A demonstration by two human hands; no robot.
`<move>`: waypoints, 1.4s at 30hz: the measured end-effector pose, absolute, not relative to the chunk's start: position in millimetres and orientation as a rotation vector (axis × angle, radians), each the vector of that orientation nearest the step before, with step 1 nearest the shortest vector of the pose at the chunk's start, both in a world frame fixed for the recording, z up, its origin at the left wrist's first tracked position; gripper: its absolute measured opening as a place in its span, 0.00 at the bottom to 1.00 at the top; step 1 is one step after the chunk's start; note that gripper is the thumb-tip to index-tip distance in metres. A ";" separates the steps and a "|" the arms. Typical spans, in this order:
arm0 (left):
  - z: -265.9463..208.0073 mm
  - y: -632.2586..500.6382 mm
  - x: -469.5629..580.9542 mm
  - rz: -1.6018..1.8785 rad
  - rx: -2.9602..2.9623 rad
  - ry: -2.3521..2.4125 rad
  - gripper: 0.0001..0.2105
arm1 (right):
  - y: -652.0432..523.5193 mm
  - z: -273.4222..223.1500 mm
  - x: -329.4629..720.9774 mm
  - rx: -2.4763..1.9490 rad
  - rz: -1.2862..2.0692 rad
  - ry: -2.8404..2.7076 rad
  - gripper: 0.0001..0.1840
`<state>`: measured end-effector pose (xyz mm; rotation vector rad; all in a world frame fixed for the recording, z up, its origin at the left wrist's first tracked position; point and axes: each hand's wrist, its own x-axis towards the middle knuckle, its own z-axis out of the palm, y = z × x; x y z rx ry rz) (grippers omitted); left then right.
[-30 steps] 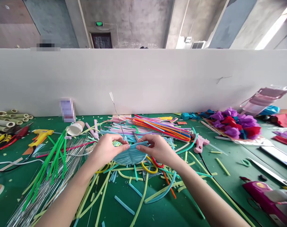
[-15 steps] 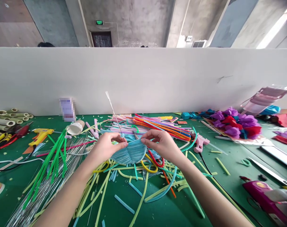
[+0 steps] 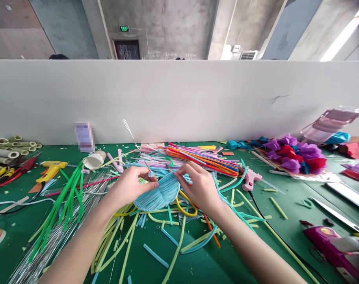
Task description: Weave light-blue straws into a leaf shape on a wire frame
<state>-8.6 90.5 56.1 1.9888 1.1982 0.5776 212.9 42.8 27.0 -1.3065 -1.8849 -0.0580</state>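
A light-blue, petal-shaped piece (image 3: 160, 194), made of fuzzy pipe cleaners laid side by side, hangs between my hands above the table. My left hand (image 3: 133, 184) pinches its upper left end between thumb and fingers. Thin silvery wires (image 3: 130, 132) rise from that end, leaning left. At the piece's upper right corner, my right hand (image 3: 199, 186) has thumb and fingertips closed on the edge. Just behind the hands lies a heap of orange, purple and blue pipe cleaners (image 3: 207, 159). Below the piece a yellow pipe-cleaner loop (image 3: 186, 213) shows partly.
Bundled wires (image 3: 64, 221) and green pipe cleaners (image 3: 69, 197) lie left, near a yellow glue gun (image 3: 51, 170). A pink glue gun (image 3: 250, 177) sits right, its cord running forward. Scissors (image 3: 339, 217) and purple-red flowers (image 3: 297, 154) lie farther right. A white partition (image 3: 179, 102) stands behind.
The blue piece has tilted, its left end lower and its right edge raised, and shifted slightly left. The wires have swung left. My right hand has moved slightly left, still on the edge.
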 end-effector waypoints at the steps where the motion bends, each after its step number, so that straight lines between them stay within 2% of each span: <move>1: 56.1 90.1 -8.9 0.581 2.003 1.215 0.11 | 42.4 25.3 211.2 -1.304 -0.117 -1.890 0.07; 7: 55.3 88.5 -10.0 0.555 2.015 1.283 0.15 | 42.8 17.8 205.4 -1.323 -0.320 -1.935 0.10; 13: 48.8 92.0 -6.2 0.595 1.979 1.221 0.12 | 42.1 17.5 203.6 -1.385 -0.489 -1.974 0.15; 16: 46.4 93.4 -5.5 0.611 1.943 1.202 0.12 | 39.1 27.8 205.4 -1.351 -0.279 -1.948 0.12; 19: 46.2 93.1 -5.9 0.589 1.911 1.203 0.14 | 38.3 42.1 213.0 -1.361 0.139 -1.809 0.11; 23: 47.5 91.7 -7.3 0.562 1.907 1.162 0.12 | 45.5 48.6 228.0 -1.244 0.950 -1.634 0.17; 26: 47.4 91.7 -8.2 0.557 1.901 1.138 0.12 | 52.7 41.1 236.0 -1.103 1.317 -1.567 0.22; 35: 47.5 93.1 -7.2 0.522 1.859 1.136 0.13 | 59.3 23.5 237.4 -0.994 1.492 -1.387 0.17; 42: 47.2 93.9 -6.6 0.548 1.820 1.106 0.13 | 59.8 24.4 230.1 -1.038 1.249 -1.478 0.17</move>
